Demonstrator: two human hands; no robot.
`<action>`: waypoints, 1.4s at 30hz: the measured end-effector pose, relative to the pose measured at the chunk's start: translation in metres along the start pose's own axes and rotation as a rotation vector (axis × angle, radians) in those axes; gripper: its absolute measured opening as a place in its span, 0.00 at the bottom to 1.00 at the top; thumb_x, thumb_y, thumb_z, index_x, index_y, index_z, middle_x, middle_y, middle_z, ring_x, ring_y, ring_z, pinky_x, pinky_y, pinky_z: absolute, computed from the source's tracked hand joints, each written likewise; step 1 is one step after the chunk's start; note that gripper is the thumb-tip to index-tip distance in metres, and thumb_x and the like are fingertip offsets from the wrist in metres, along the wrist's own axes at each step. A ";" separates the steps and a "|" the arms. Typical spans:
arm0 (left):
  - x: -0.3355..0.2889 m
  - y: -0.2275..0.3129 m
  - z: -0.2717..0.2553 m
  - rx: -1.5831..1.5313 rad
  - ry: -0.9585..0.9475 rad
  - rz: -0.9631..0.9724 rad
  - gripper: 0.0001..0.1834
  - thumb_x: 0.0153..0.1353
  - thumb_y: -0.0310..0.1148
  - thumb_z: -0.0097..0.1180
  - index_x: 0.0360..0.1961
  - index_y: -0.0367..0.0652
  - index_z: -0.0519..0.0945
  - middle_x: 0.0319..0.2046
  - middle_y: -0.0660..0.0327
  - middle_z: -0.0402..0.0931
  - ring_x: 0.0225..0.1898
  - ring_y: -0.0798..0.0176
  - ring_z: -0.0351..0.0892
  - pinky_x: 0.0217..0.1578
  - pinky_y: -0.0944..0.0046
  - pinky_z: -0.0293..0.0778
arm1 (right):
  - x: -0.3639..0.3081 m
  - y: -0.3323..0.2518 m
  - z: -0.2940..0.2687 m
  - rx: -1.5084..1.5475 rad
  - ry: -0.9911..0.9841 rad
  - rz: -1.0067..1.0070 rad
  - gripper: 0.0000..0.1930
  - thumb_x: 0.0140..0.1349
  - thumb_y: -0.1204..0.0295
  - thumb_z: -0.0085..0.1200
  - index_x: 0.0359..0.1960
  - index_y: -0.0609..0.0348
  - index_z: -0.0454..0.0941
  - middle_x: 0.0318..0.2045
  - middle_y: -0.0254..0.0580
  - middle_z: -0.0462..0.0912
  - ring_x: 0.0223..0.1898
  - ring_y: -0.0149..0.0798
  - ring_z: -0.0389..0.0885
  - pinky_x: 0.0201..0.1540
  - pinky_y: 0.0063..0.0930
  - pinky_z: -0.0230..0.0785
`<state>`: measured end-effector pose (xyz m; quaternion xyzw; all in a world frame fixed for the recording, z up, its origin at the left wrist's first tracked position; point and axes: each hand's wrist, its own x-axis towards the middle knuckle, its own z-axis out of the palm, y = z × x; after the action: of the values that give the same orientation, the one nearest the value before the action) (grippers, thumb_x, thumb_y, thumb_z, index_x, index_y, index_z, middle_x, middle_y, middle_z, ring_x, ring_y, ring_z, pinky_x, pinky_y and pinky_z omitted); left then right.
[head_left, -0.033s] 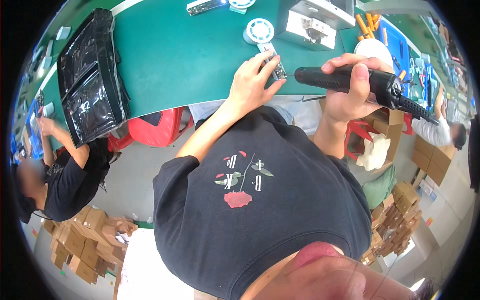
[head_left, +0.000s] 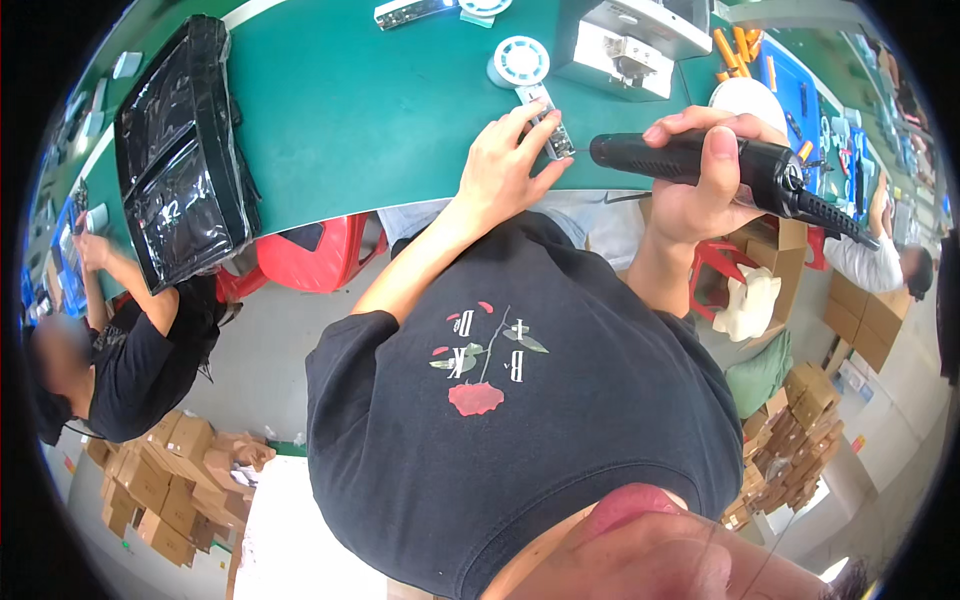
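Observation:
My left hand (head_left: 500,168) grips a small narrow silver-white device (head_left: 560,146) on the green table, its fingers over the top and its thumb at the near end. Small parts show at that end of the device. My right hand (head_left: 712,185) is wrapped round a black electric screwdriver (head_left: 645,157), held level, with a cord at its rear. Its thin bit points left at the near end of the device; whether it touches cannot be told. Just beyond the device stands a round white part (head_left: 521,62) with a light-blue pattern.
A metal fixture (head_left: 625,62) stands at the back right. Beyond my right hand are a blue tray (head_left: 790,85) and orange-handled tools (head_left: 735,50). A black plastic-wrapped item (head_left: 185,160) lies at the table's left end. Another narrow device (head_left: 410,12) rests at the far edge. People work on both sides.

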<state>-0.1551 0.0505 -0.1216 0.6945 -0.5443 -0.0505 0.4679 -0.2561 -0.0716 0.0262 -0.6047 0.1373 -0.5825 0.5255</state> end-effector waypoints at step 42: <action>-0.002 -0.001 -0.003 -0.042 0.013 -0.019 0.31 0.53 0.35 0.79 0.59 0.41 0.85 0.59 0.49 0.82 0.52 0.46 0.87 0.53 0.53 0.83 | 0.064 0.019 0.034 -0.054 -0.037 -0.076 0.08 0.66 0.76 0.58 0.37 0.67 0.71 0.20 0.56 0.82 0.14 0.43 0.78 0.20 0.34 0.76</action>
<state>-0.1534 0.0539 -0.1212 0.6900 -0.5334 -0.0621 0.4853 -0.2003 -0.1128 0.0546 -0.6342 0.1199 -0.5868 0.4890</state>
